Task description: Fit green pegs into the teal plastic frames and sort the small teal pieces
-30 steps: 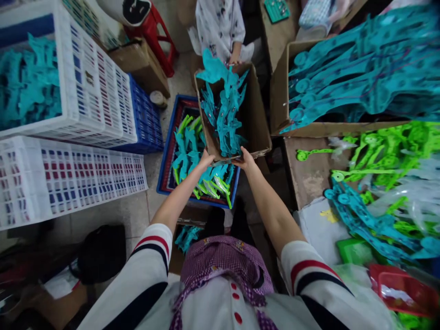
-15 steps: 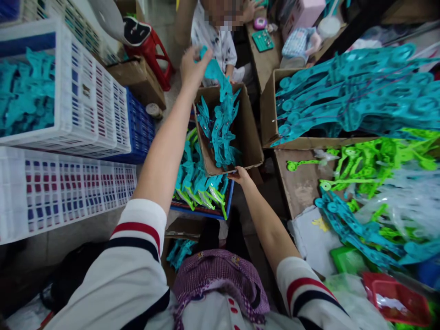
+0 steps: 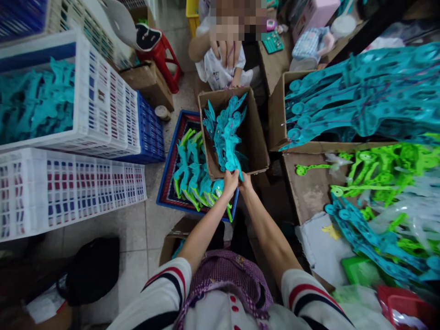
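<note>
In front of me a cardboard box (image 3: 259, 151) holds several teal plastic toy parts (image 3: 220, 126). One long teal plastic part (image 3: 231, 153) lies over the others, its near end sticking out past the box's front edge. My left hand (image 3: 230, 183) is closed on that end from the left. Close beside it, my right hand (image 3: 245, 183) grips the same end from the right. My fingertips are partly hidden by the hands themselves. Below and left of the box, a blue-rimmed tray (image 3: 165, 183) carries teal and lime-green assembled pieces (image 3: 194, 172).
White and blue crates (image 3: 113, 101) are stacked at left, one full of teal parts. Another person (image 3: 222, 68) sits beyond the box. To the right are a carton (image 3: 277, 119) of long teal pieces and a bench with lime-green parts (image 3: 378, 169). A red stool (image 3: 170, 64) stands behind.
My left hand has come down from above the box's far side to its near edge, bringing the teal part's end with it. My right hand has shifted from the box's edge onto the part.
</note>
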### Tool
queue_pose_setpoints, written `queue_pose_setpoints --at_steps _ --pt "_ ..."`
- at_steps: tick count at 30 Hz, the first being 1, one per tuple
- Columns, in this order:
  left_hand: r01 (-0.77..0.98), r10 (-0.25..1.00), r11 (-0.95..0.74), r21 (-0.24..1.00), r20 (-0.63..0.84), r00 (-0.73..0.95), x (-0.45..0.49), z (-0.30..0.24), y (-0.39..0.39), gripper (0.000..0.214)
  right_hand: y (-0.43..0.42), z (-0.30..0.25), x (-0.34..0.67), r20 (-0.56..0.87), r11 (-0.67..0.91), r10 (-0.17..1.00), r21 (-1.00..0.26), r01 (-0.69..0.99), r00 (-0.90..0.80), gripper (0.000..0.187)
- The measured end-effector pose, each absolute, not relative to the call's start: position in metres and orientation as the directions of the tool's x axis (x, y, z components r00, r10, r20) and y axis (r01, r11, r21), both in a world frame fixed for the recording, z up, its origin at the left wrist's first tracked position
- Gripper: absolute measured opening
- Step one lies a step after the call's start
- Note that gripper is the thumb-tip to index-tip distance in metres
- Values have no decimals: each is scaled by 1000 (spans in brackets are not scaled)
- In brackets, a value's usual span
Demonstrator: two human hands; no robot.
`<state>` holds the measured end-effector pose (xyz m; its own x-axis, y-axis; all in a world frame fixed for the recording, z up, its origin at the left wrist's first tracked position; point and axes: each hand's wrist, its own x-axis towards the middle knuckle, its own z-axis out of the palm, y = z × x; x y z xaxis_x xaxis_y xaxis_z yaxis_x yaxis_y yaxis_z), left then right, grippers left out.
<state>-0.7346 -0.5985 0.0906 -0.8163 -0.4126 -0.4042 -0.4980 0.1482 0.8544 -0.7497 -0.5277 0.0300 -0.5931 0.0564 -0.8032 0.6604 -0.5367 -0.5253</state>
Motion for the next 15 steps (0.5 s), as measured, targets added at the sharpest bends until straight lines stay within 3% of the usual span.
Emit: queue_pose_setpoints --at_steps 2,5,9,11,15 --pt "-495 -312 216 842 -421 -852 -719 87 -610 9 -527 37 -739 -815 -545 90 -522 656 -573 18" --pt "-463 -209 360 810 -414 -886 -703 95 -642 27 -524 49 -721 -840 -557 115 -497 666 -531 16" --pt "-225 21 603 765 -297 -955 -692 120 -674 43 -527 65 -698 -853 -569 122 -479 668 -508 13" --pt "-112 119 639 761 -242 -963 -683 135 -678 44 -529 71 -687 -852 -572 132 -483 663 -507 12" --pt "-75 94 578 812 -158 -983 -648 162 -680 41 -519 76 -665 -852 -563 177 -498 660 -492 13"
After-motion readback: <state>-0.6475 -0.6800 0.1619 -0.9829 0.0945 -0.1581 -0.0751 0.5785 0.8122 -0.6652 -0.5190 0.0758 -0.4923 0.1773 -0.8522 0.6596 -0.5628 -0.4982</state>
